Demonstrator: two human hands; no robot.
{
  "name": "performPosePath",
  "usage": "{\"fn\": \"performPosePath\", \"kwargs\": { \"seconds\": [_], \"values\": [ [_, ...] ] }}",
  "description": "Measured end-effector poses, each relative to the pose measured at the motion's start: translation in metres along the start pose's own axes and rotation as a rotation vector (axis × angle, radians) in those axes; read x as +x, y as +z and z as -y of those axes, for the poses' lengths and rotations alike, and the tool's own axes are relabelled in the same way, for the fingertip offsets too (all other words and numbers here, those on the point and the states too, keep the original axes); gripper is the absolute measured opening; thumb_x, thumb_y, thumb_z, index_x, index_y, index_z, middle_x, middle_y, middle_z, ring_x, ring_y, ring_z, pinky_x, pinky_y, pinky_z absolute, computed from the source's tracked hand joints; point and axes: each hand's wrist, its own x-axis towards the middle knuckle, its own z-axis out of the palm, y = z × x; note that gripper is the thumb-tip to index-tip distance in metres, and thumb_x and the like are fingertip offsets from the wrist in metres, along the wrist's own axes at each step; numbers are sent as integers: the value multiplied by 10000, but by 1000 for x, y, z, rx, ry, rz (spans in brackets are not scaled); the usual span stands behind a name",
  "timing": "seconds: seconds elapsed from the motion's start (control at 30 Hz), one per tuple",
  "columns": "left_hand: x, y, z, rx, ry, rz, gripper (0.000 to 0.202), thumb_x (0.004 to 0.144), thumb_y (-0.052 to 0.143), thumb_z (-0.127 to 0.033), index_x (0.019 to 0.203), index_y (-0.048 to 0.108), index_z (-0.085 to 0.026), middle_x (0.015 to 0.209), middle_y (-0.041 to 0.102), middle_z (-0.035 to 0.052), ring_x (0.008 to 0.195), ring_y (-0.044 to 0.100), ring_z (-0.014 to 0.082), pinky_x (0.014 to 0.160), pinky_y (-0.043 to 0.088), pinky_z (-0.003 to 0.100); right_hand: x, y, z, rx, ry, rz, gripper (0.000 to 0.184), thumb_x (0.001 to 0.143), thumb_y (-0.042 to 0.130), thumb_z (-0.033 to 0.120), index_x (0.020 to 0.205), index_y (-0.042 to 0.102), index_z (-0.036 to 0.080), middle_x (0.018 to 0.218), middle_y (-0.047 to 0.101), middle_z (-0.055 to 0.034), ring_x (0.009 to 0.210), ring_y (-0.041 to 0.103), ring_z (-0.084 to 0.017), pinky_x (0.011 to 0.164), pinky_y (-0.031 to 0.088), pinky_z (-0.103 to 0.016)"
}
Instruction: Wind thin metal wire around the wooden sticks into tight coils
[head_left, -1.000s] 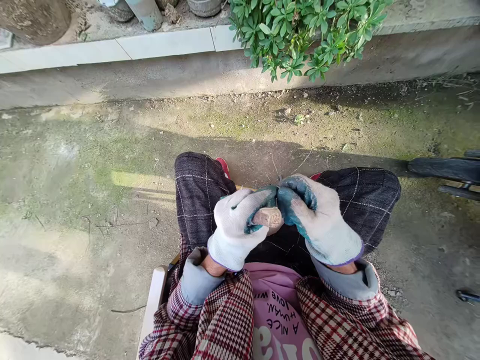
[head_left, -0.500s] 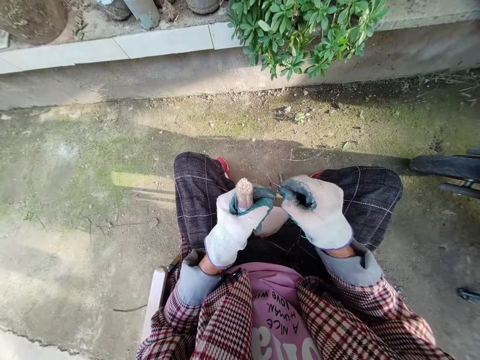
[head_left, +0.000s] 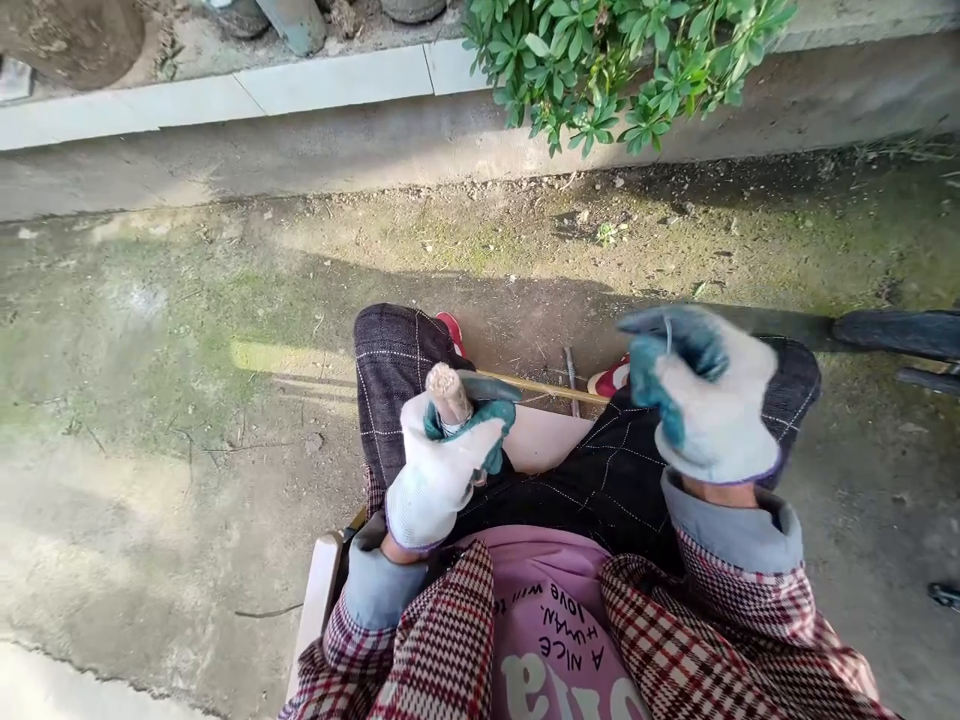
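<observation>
The only view comes from the person's head, facing forward and steeply down past the chest. The shirt is closest, at the bottom edge; the left hand and right hand sit near, around mid-picture. Farther off, the view takes in the ground, then a low wall and a bush along the top.

White-green gloves, grey cuffs, checked sleeves, pink lettered shirt

Left grip partly hides the wooden stick; the top edge crops the shrub
</observation>
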Motion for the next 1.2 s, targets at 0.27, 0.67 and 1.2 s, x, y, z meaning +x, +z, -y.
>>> {"fn": "performPosePath", "kwargs": {
  "seconds": [0.27,0.67,1.2],
  "values": [
    [4,-5,4,40,-5,39,169,770,813,-363,821,758,-212,596,654,-12,420,517,107,384,443,234,-14,34,-3,-29,83,888,266,864,766,292,1114,776,202,753,729,33,606,616,-122,567,486,-241],
    [3,-6,2,-19,17,45,210,779,827,-399,847,756,-214,498,576,-46,351,476,105,323,383,225,-9,45,-22,-571,-137,190,144,932,664,349,870,706,226,837,750,-28,761,695,-208,723,529,-341],
    [-12,6,28,-277,-324,372,356,811,765,-483,723,575,-195,485,471,-70,344,408,76,326,365,205,18,36,4,673,391,169,266,869,751,379,720,568,254,515,238,103,424,171,-87,340,184,-216]
  ]
}}
